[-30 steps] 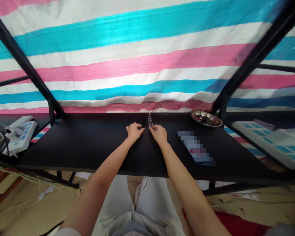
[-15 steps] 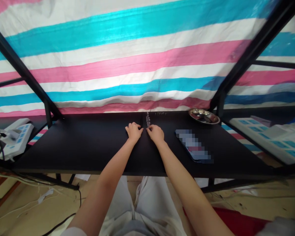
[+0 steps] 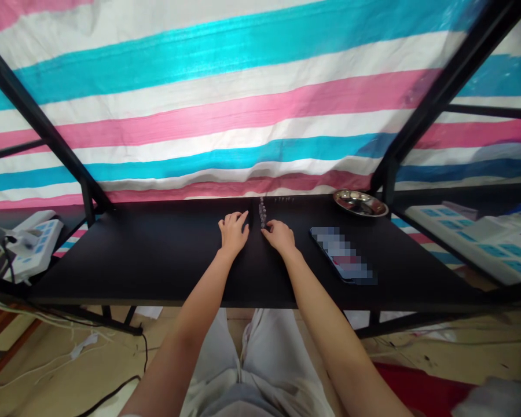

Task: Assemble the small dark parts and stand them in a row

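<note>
A short row of small clear, bead-like pieces (image 3: pixel 262 212) runs from the back of the black tabletop (image 3: pixel 147 255) toward me. At its near end, the thumb and forefinger of my right hand (image 3: pixel 279 236) are drawn into a pinch touching the row. What lies between those fingertips is too small to make out. My left hand (image 3: pixel 233 233) rests just left of the row, fingers apart, holding nothing I can see. Beyond my right hand, several tiny pale pieces (image 3: pixel 283 200) lie near the back edge.
A shiny round metal dish (image 3: pixel 360 204) stands at the back right. A phone (image 3: pixel 341 256), its screen blurred out, lies right of my right hand. White power strips (image 3: pixel 37 246) sit at far left, with a blue-and-white panel (image 3: pixel 481 240) at far right. Striped sheeting (image 3: pixel 226 110) hangs behind.
My left hand has moved slightly left and its fingers have spread away from the row. My right hand has shifted a little to the right, still pinched at the row's near end.
</note>
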Available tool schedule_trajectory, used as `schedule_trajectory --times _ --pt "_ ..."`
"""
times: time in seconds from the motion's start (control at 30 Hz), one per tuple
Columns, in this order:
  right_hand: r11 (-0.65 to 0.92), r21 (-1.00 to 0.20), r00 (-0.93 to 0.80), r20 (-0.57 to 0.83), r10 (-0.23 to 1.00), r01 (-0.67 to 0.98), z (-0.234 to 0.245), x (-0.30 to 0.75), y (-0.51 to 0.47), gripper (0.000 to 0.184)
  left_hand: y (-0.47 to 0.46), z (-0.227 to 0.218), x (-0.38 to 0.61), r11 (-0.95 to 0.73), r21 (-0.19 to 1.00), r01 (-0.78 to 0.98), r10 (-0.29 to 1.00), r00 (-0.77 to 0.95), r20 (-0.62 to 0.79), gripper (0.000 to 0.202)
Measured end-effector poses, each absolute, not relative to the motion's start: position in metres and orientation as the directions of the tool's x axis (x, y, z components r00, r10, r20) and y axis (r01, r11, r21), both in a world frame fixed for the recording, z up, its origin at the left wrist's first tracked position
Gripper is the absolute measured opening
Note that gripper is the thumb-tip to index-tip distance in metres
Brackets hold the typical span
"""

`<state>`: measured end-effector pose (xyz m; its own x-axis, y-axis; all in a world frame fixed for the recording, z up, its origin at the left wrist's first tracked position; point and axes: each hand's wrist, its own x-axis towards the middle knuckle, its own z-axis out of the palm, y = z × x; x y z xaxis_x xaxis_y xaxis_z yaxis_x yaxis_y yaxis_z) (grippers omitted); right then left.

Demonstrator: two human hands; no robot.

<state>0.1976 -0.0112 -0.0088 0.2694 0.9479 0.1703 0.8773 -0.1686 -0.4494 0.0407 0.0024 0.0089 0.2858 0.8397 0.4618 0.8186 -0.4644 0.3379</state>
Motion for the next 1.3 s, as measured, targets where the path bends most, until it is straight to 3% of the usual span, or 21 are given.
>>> schedule_trajectory --times 0.2,0.37,0.67,0.87,1.3 --pt "-0.183 -0.429 0.279 0.172 0.945 0.885 -0.007 0.194 -0.013 0.026 -0.002 0.003 0.047 -0.541 0.235 0.807 0.809 0.424 0.407 0.049" --pt "-0.194 -0.421 0.289 0.174 0.941 0.886 -0.006 0.191 -0.012 0.025 0.001 0.0 0.046 -0.528 0.205 0.824 0.816 0.426 0.391 0.045" --pt "-0.196 -0.413 0.313 0.237 0.92 0.89 -0.014 0.189 -0.008 0.023 0.003 0.006 0.04 -0.499 0.283 0.819 0.8 0.311 0.513 0.012" --pt "-0.156 -0.415 0.297 0.3 0.907 0.896 -0.018 0.189 -0.005 0.019 0.0 0.006 0.044 -0.517 0.352 0.78 0.756 0.223 0.616 0.009" --pt "-0.049 -0.469 0.24 0.357 0.903 0.882 -0.01 0.187 -0.009 0.012 0.003 0.005 0.043 -0.55 0.413 0.726 0.712 0.149 0.686 0.011"
